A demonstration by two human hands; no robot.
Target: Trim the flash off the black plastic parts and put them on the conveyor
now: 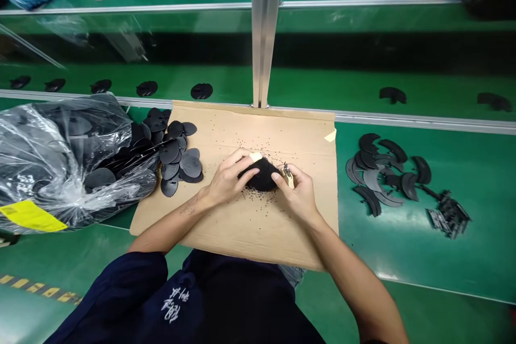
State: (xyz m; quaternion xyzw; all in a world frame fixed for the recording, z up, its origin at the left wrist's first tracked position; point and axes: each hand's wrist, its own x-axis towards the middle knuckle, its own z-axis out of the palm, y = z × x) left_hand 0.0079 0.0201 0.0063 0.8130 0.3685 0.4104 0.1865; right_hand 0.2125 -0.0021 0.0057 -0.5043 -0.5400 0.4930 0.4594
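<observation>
Clamping a rounded black fuzzy lump (262, 174) between them, the left hand (229, 180) and right hand (296, 196) came together over the middle of a flat tan cardboard sheet (237, 231). Fingers hid much of the lump, so its form was hard to make out. A small pale object (288, 176) showed at the right hand, too obscured to identify, and a cream scrap (255, 157) sat at the left fingertips. Tiny black crumbs (252, 208) lay scattered around the hands. Round black discs (169, 153) were piled left of them, beside a clear plastic bag (60, 161) cut off by the frame's left edge. Curved black pieces (374, 172) lay on the green worktop (403, 263) at right.
</observation>
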